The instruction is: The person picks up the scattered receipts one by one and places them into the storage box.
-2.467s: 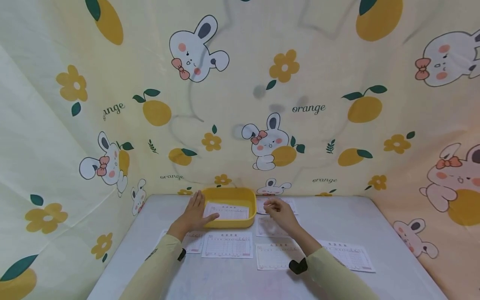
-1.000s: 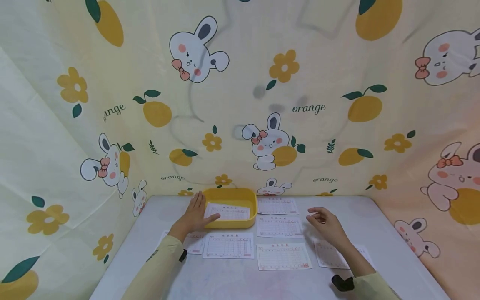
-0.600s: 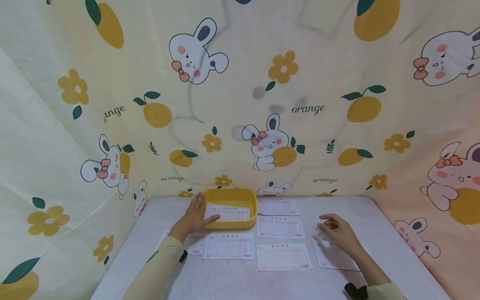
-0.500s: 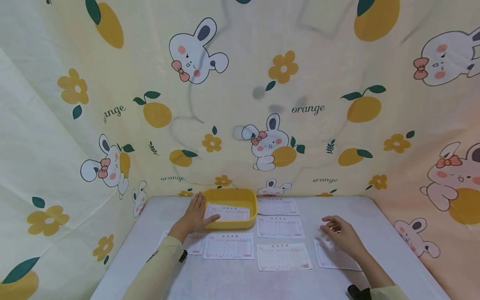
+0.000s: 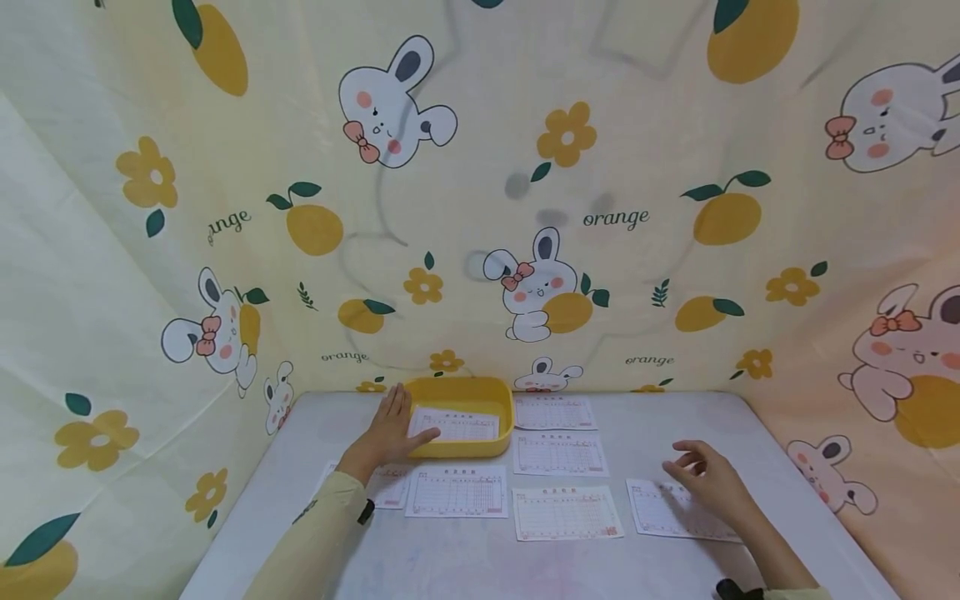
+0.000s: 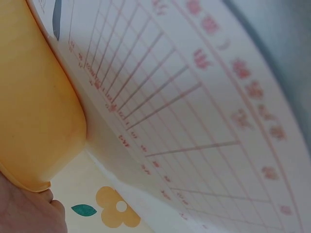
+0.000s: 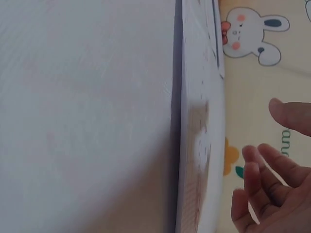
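My left hand [image 5: 386,429] rests at the left side of a yellow plastic bin [image 5: 461,450], its fingers straight and the thumb reaching over the front rim. Inside the bin lies a white printed form [image 5: 455,425] with a red grid. Over at the right, my right hand [image 5: 708,479] hovers above another printed form [image 5: 663,510] and covers part of it. In the right wrist view, the fingers [image 7: 269,187] are loosely bent, apart from the thumb, and hold nothing. The left wrist view shows a large form [image 6: 165,111] beside the bin's yellow wall [image 6: 39,97].
Right of the bin, two forms lie one behind the other, the rear form [image 5: 555,413] and the nearer form [image 5: 560,453]. In front are a form [image 5: 567,513], another form [image 5: 456,492] and a partly hidden form [image 5: 390,487]. A patterned curtain [image 5: 630,275] rises behind the white table [image 5: 442,558].
My right hand has moved from beside the bin to the right and nearer, over the rightmost form. The left hand stays on the bin, and the forms lie where they were.
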The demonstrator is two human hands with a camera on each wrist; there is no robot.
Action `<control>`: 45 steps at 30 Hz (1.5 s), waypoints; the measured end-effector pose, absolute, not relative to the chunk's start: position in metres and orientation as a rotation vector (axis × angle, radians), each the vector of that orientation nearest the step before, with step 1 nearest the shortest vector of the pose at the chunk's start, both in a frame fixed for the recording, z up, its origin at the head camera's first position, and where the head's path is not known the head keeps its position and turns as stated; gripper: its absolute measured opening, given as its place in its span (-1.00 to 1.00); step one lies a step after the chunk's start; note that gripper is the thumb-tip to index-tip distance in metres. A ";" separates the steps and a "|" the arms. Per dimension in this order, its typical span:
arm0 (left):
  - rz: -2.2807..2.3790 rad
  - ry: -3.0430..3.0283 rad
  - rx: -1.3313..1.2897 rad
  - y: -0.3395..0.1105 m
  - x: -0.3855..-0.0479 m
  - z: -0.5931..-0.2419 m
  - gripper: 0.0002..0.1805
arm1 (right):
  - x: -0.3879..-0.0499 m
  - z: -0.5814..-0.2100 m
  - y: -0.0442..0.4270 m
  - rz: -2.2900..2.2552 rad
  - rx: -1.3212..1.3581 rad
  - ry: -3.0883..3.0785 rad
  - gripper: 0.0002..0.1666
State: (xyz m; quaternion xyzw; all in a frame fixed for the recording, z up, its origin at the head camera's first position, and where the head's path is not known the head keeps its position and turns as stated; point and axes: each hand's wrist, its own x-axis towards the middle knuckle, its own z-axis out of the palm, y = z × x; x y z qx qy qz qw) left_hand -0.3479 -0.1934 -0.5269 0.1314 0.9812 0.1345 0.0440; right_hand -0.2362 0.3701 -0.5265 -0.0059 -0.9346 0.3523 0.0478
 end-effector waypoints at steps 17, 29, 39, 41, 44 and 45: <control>0.406 2.997 0.410 -0.192 -0.346 -0.523 0.35 | -0.228 -0.532 0.404 0.941 -0.059 -3.008 -0.11; 0.402 2.991 0.399 -0.194 -0.347 -0.525 0.38 | -0.218 -0.537 0.417 0.872 -0.205 -3.132 0.25; 0.420 2.990 0.403 -0.193 -0.348 -0.527 0.29 | -0.215 -0.543 0.424 0.880 -0.303 -3.142 0.20; 0.417 2.989 0.394 -0.193 -0.349 -0.528 0.29 | -0.214 -0.543 0.423 0.846 -0.312 -3.138 0.18; 0.405 2.991 0.380 -0.193 -0.349 -0.529 0.30 | -0.211 -0.541 0.422 0.795 -0.319 -3.141 0.13; 0.400 2.991 0.374 -0.193 -0.349 -0.529 0.31 | -0.210 -0.541 0.421 0.783 -0.319 -3.142 0.11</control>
